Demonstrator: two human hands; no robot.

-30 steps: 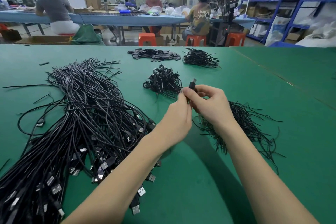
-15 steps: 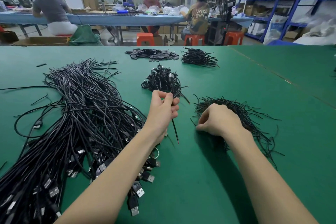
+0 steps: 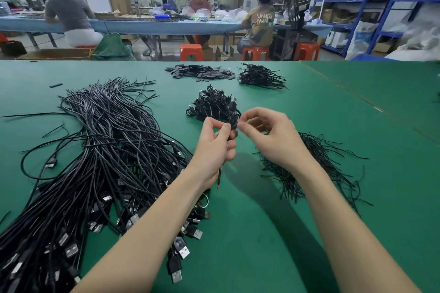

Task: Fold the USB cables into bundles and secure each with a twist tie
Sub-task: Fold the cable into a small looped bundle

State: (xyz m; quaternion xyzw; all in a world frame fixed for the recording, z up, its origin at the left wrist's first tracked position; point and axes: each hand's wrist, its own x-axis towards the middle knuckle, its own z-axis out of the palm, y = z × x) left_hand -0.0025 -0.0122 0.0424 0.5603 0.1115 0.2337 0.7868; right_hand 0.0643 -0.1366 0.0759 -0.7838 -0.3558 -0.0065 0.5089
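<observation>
USB cables (image 3: 100,162) lie in a big loose heap of thin, glossy black cord along the left edge of the green felt-like table (image 3: 262,233), their flat metal plugs fanned toward the near-left corner. Above the table's middle, the left hand (image 3: 214,150) is curled round a thin black twist tie (image 3: 219,177), thumb and forefinger pinching its top while the stiff lower end pokes out below the palm. The right hand (image 3: 269,135) is just beside it, fingers bent and thumb meeting forefinger close to the left fingertips; whether it has hold of anything I cannot tell. Right of the hands, a wiry, tangled pile of loose ties (image 3: 314,166) spreads toward the right edge. Behind the hands sits a knotty mound of tied bundles (image 3: 212,104). Near the far edge lie a second dark bundle pile (image 3: 259,76) and a flat scatter of small dark rectangular pieces (image 3: 200,71).
</observation>
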